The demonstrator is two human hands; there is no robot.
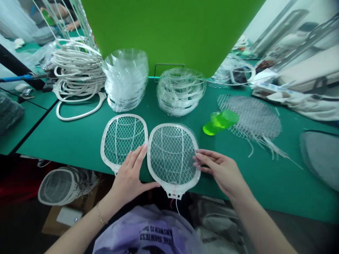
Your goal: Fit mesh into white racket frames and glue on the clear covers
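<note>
Green work mat (66,141) with stacked racket frames (125,79), loose wire mesh (251,118), green cup (220,121)

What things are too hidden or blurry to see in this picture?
Head view:
- The left hand hides the bottom of the left white mesh frame.
- The green board hides whatever stands behind it.
- The bottom edge cuts off the words on the lilac shirt.
- The grey round thing at right is blurred.

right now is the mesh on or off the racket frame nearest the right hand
On. The mesh covers the opening of the white racket frame, its loose edge poking slightly past the rim by the right hand.
</note>
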